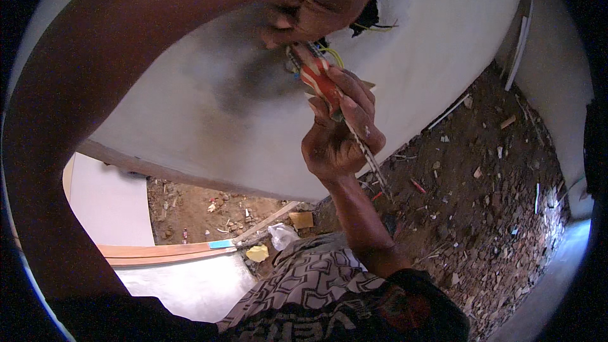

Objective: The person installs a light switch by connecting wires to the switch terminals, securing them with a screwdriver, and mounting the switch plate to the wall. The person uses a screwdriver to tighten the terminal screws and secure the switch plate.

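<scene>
Beside the pale wall [196,133], near a ragged dark hole [365,18], I saw the person's right hand [342,120] closed firmly around a red-and-white tool [321,85], whose exact kind I could not tell. Its upper end leaned toward the left hand [307,20], just above, which was bent with curled fingers; whether these fingers pinched something, I could not tell. Close to the tool, a yellow-green wire [337,58] made a small curve, and another thin wire [384,26] stuck out from the hole. Below the right hand, a thin speckled strip [372,161] slanted downward. Farther down, the person's patterned clothing [297,285] was visible. To the right spread a brown floor [456,215] with broken pieces scattered over it. On the left side lay a wooden strip [158,253], with a blue piece [221,244] at its end, near a yellow lump [257,253] and a whitish bag [282,236].
</scene>
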